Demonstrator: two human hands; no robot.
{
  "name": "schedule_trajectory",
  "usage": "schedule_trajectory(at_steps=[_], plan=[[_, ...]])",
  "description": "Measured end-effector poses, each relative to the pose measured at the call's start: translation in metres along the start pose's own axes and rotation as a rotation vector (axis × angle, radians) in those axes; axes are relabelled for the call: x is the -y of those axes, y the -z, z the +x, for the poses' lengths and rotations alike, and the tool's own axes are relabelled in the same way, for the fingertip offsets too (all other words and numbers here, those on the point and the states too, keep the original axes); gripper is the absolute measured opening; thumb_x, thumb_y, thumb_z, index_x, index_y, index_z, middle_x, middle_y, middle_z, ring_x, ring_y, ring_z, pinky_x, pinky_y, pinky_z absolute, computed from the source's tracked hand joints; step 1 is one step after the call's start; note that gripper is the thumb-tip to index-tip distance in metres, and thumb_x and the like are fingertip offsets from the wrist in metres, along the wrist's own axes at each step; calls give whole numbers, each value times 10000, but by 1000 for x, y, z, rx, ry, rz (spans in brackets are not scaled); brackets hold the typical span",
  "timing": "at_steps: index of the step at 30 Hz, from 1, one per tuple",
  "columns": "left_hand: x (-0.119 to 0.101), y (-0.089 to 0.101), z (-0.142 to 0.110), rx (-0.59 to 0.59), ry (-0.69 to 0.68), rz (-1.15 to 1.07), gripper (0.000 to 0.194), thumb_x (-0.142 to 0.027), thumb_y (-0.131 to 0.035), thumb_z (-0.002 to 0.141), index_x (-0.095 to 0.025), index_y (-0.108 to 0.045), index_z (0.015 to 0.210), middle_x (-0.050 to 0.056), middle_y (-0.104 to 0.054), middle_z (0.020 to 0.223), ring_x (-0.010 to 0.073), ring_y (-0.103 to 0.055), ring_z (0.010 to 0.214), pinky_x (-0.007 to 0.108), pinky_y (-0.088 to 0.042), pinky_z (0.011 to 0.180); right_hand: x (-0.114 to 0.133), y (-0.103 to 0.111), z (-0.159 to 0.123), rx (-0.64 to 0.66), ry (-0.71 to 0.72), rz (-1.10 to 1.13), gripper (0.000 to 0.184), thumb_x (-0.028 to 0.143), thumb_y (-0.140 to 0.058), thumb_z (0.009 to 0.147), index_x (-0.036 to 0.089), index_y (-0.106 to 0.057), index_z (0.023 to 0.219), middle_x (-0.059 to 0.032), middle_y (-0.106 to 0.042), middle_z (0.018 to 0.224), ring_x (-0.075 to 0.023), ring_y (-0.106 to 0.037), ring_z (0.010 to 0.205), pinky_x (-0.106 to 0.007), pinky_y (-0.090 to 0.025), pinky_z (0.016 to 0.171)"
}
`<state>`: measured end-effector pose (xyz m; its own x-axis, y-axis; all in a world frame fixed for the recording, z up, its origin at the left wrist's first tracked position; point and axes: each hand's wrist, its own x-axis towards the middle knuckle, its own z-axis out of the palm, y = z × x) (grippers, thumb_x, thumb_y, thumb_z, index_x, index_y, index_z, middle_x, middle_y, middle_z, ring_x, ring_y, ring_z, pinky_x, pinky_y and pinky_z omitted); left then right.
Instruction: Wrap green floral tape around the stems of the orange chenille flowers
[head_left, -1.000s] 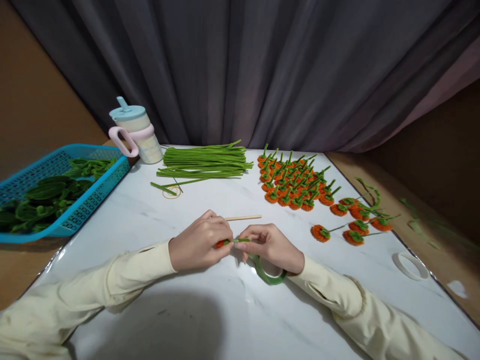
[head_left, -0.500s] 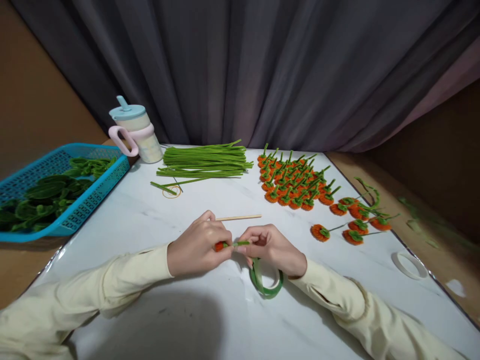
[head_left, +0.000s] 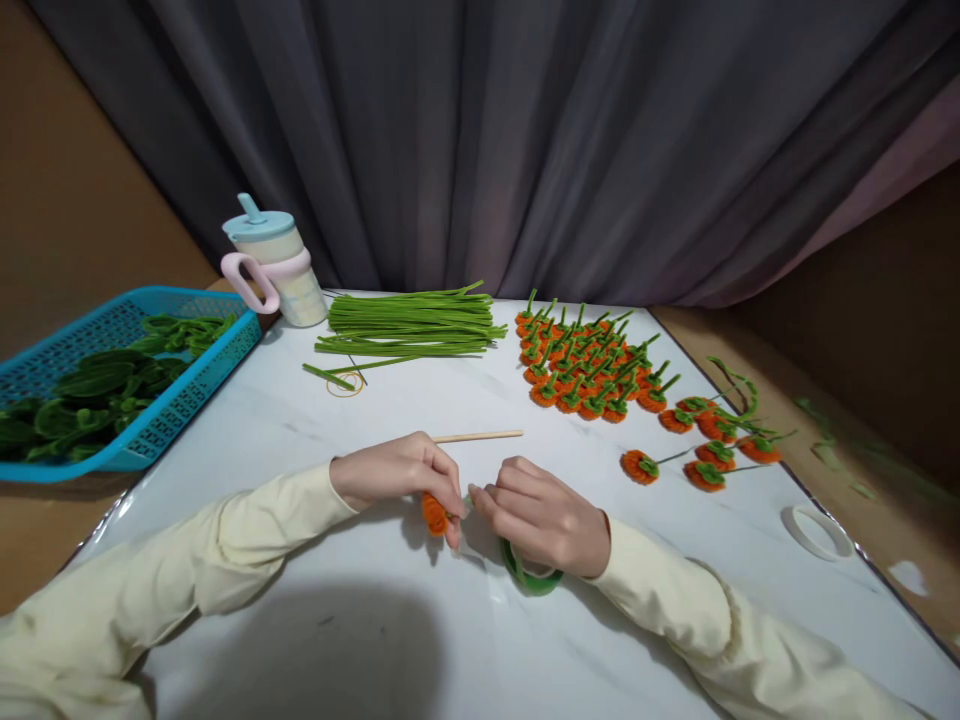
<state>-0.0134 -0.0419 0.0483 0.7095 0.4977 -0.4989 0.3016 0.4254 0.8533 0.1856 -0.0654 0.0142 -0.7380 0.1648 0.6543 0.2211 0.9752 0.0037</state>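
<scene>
My left hand [head_left: 420, 475] pinches a small orange pipe-cleaner fruit [head_left: 434, 514], its orange end pointing down and toward me. Close to its right, my right hand [head_left: 544, 515] is closed, back upward, with thumb and index finger at a thin pale-green strip of tape [head_left: 468, 502] between the hands. The fruit's stem is mostly hidden by my fingers. Beneath my right hand a roll of green tape [head_left: 534, 582] lies on the table, partly covered. A thin wooden stick [head_left: 480, 436] lies just beyond my left hand.
Green pipe cleaners [head_left: 412, 322] lie bundled at the back, with many orange fruits [head_left: 581, 360] to their right. A blue basket [head_left: 142, 440] of green leaves and a lidded cup [head_left: 281, 265] stand left. A white tape ring [head_left: 817, 532] lies near the right edge.
My left hand has turned, so the orange fruit now hangs lower and shows more. My right hand has rolled over with its back up, covering more of the tape roll.
</scene>
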Motion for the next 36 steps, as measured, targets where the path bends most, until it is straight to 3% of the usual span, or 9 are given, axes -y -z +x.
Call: schedule_trajectory(at_steps=[3,5,10,14,18,23,29,33,36], plan=[[3,4,2,46,45,41,151,-216,-620,662,-133,-574,545,59,-689,595,156,-610,530,262,-443,530,-1,-3,-2,33,121,-126,197,48,-393,902,69,-588,917,-52,-537,607,-171,-450,614,-306,-399,604],[4,2,0,-26,-19,300,148,-220,-591,701,-138,-572,579,55,-692,644,165,-622,594,281,-454,588,-1,-6,-4,60,63,-82,219,48,-366,913,62,-584,922,-55,-538,610,-171,-449,615,-305,-402,606],[11,-16,-13,-494,-532,1328,91,-218,-563,831,-142,-598,795,71,-668,823,279,-530,1073,405,-364,844,4,-8,-4,97,-379,316,292,175,-331,962,111,-595,854,-46,-531,627,-151,-466,618,-269,-412,602],[21,-24,-13,-570,-806,1638,245,-108,-430,917,-144,-531,697,42,-616,650,244,-537,1042,378,-342,804,8,-3,2,173,-764,582,197,237,-506,903,157,-611,756,2,-553,631,-102,-479,557,-208,-396,558],[25,-22,-11,-503,-804,1580,215,-110,-471,901,-153,-514,695,36,-617,663,219,-533,1022,359,-332,806,7,2,7,280,-846,709,108,197,-554,864,163,-621,788,7,-585,672,-101,-514,589,-205,-410,593],[17,-20,-14,-391,-643,1321,188,-89,-526,845,-153,-518,668,14,-614,661,199,-541,1015,346,-306,817,8,4,4,269,-576,491,131,124,-490,864,154,-617,868,-43,-576,743,-162,-514,746,-282,-414,718],[6,-15,-11,-278,-416,972,264,-119,-658,724,-152,-514,505,-30,-596,602,183,-589,907,312,-334,825,13,3,5,197,-350,253,179,109,-387,914,128,-564,928,-55,-553,721,-171,-466,714,-302,-377,699],[4,-7,-6,-131,-173,582,208,-223,-702,676,-138,-568,540,2,-640,766,118,-602,604,253,-437,629,12,4,6,137,-247,205,178,62,-380,906,122,-547,887,-28,-548,644,-159,-449,664,-307,-354,690],[4,-5,-6,-75,-122,504,201,-255,-692,689,-137,-572,579,11,-637,720,119,-592,578,248,-439,592,11,2,4,66,-215,165,155,61,-405,899,111,-552,898,-22,-549,610,-157,-450,657,-311,-342,683]])
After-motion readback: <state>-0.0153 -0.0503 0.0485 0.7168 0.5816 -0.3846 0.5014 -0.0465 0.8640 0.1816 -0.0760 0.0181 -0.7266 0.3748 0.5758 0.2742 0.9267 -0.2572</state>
